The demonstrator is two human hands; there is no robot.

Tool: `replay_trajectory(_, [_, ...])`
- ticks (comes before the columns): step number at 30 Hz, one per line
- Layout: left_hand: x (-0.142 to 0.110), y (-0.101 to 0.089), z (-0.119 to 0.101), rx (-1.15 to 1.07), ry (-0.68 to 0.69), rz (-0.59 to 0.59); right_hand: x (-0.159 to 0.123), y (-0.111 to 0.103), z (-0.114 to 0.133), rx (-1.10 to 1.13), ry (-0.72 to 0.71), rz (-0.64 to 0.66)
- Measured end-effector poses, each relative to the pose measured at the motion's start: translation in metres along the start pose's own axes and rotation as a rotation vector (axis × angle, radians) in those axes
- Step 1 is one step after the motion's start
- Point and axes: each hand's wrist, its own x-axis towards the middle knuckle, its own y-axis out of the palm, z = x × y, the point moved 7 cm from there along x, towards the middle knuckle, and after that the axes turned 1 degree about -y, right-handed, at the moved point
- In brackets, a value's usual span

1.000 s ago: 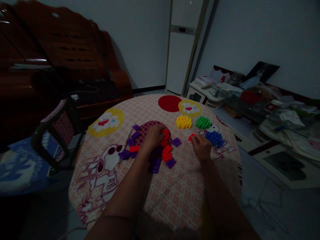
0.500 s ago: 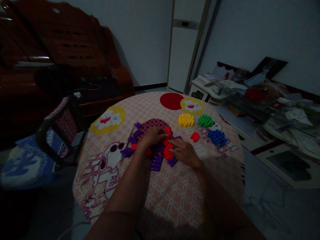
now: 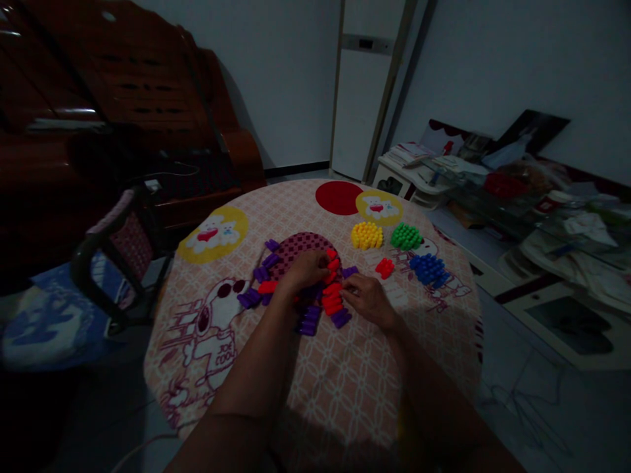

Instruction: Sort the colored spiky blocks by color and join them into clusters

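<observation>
Around a round dark-pink checked patch (image 3: pixel 300 244) on the table lie small glossy purple pieces (image 3: pixel 309 320) and red pieces (image 3: pixel 332 300); their exact kind is too dim to tell. My left hand (image 3: pixel 306 269) is over the patch, thumb and fingers pinched at the upper red pieces (image 3: pixel 333 263). Beside the lower red group is my right hand (image 3: pixel 369 299), its fingertips drawn together at the group's right side. Whatever either pinch holds is too small to make out. More purple pieces (image 3: pixel 249 298) sit to the left, with a red one (image 3: pixel 267 287) by them.
Bunches of yellow pieces (image 3: pixel 367 235), green pieces (image 3: pixel 405 236) and blue pieces (image 3: pixel 428 270) stand at the right, with a small red bunch (image 3: pixel 384 267). A patterned cloth covers the round table (image 3: pixel 345 374). A chair (image 3: pixel 118 256) is at left, a cluttered cabinet (image 3: pixel 497 190) at right.
My right hand has moved slightly right, its fingers drawing together and uncovering more of the lower red pieces. My left hand has shifted slightly, with its fingers still at the upper red pieces.
</observation>
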Motion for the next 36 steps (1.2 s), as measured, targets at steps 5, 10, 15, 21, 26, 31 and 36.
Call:
replay_trajectory(5, [0.000,-0.009,0.011,-0.189,-0.063,-0.084,0.000,0.000,0.000,0.006,0.003,-0.003])
replay_trajectory(10, [-0.001,-0.028,0.031,-0.392,-0.161,-0.306,0.000,-0.001,0.004,0.026,-0.017,-0.004])
replay_trajectory(15, [-0.004,-0.040,0.039,-0.464,-0.180,-0.410,0.000,-0.003,0.013,0.025,-0.042,0.014])
replay_trajectory(21, [-0.008,-0.044,0.038,-0.253,-0.207,-0.401,-0.001,0.003,0.028,-0.147,-0.094,0.086])
replay_trajectory(26, [-0.007,-0.041,0.028,-0.127,-0.166,-0.356,0.003,0.011,0.039,-0.421,-0.084,0.073])
replay_trajectory(31, [-0.003,-0.030,0.018,-0.080,-0.130,-0.268,0.006,0.011,0.041,-0.543,-0.025,0.070])
replay_trajectory(36, [-0.006,-0.040,0.024,-0.065,-0.136,-0.313,0.000,-0.002,0.031,-0.513,0.039,0.026])
